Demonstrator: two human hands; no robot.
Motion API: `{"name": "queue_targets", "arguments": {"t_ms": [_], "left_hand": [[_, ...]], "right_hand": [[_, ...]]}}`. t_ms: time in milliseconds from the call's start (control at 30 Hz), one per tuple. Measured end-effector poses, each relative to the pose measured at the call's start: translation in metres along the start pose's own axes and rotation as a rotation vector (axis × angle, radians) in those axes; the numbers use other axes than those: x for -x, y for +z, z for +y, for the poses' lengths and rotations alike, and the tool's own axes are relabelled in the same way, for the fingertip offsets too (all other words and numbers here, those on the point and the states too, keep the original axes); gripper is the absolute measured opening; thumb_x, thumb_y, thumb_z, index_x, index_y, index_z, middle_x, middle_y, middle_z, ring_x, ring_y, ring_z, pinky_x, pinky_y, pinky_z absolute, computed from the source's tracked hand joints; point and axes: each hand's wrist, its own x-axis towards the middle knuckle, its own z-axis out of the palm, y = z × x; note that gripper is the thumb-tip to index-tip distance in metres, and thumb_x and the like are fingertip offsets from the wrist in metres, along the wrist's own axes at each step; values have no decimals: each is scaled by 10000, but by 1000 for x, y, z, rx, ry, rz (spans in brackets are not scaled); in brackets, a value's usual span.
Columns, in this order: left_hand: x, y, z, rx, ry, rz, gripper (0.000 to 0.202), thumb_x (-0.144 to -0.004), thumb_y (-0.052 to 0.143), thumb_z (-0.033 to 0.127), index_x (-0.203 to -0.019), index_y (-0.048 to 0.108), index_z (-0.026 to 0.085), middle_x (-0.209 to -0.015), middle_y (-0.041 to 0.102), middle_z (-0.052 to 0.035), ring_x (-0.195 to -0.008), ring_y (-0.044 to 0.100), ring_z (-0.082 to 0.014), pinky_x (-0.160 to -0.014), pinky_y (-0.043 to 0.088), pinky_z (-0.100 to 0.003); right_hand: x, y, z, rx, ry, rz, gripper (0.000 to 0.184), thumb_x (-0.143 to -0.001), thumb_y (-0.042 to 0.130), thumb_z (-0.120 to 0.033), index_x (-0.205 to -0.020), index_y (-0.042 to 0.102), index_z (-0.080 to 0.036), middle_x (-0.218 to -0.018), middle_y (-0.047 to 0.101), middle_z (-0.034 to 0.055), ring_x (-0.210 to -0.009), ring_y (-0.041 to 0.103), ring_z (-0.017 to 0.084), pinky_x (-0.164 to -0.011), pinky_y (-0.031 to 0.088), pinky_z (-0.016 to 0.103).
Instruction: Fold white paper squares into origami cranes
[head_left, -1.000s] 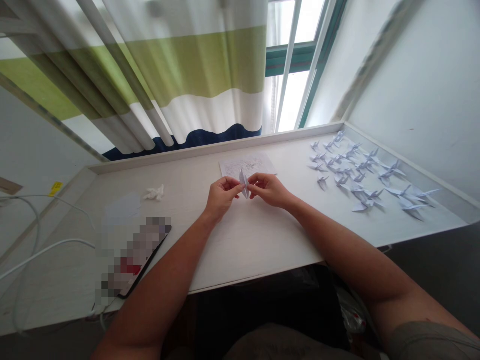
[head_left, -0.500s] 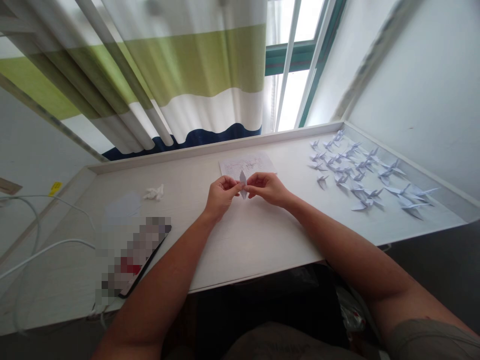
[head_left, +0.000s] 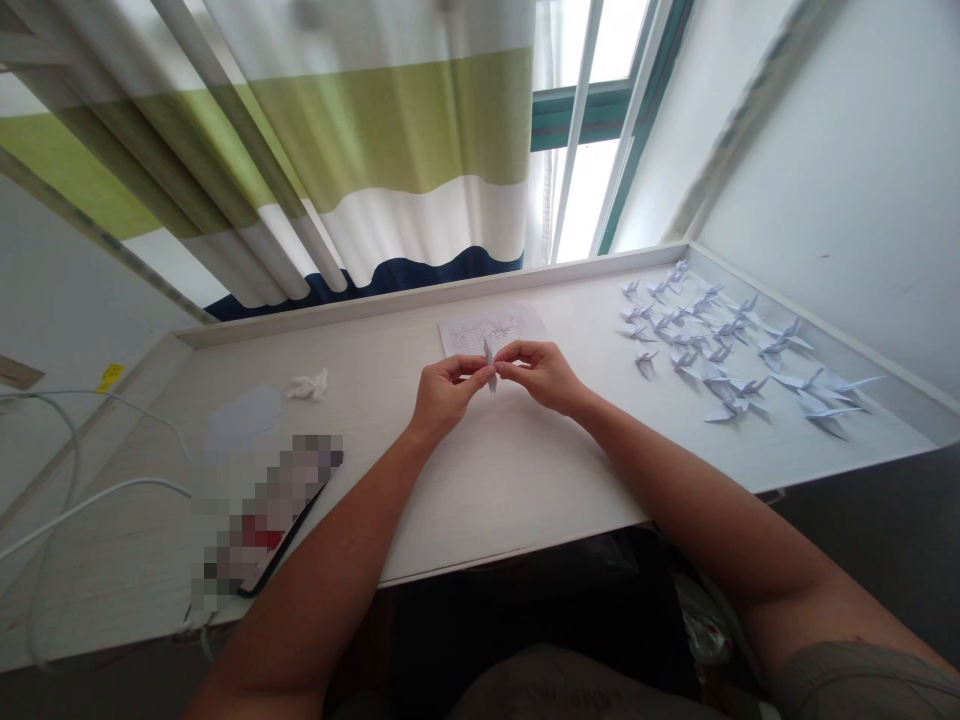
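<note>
A small piece of folded white paper (head_left: 489,350), narrow and pointed at top and bottom, stands upright between my two hands above the middle of the table. My left hand (head_left: 448,390) pinches it from the left between thumb and fingers. From the right, my right hand (head_left: 541,372) pinches the same paper with thumb and forefinger, its other fingers curled. The fingertips of both hands meet at the paper and hide its middle. Just behind the hands lies a printed sheet (head_left: 495,326).
Several folded paper cranes (head_left: 720,335) stand on the right of the white table (head_left: 510,480). To the left are a crumpled tissue (head_left: 308,386), pale paper sheets (head_left: 244,418), a blurred phone (head_left: 281,515) and white cables (head_left: 82,490). A raised rim (head_left: 420,302) borders the back.
The folded paper has turned and now shows a narrower side. My hands have closed in on it, with the fingertips nearer together. Everything else stays in place.
</note>
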Motion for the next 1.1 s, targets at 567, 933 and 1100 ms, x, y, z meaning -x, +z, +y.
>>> {"name": "queue_targets", "arguments": {"t_ms": [567,933,1100], "left_hand": [[4,0,10,-76,76,-49,276,-741,920,376,-854,780,167,-1074,808,-113,-858,767,-205,-795,650,-358],[4,1,3,-119,86,-15,186,-792,884,360,-899,863,209,-1130,827,-105,-967,780,-239,-839,647,-373],[4,3,3,-102,82,5,171,-796,876,361,-895,875,222,-1126,831,-97,-947,781,-240,-812,647,-368]], "right_hand": [[0,-1,0,-129,46,-56,331,-757,905,-504,-828,805,-197,-820,770,27,-790,682,167,-817,569,349],[0,2,1,-24,16,8,346,-754,889,-531,-811,789,-204,-845,793,52,-804,703,194,-810,572,365],[0,1,3,7,-1,37,401,-755,880,-597,-818,802,-209,-857,804,61,-817,713,209,-812,579,378]]}}
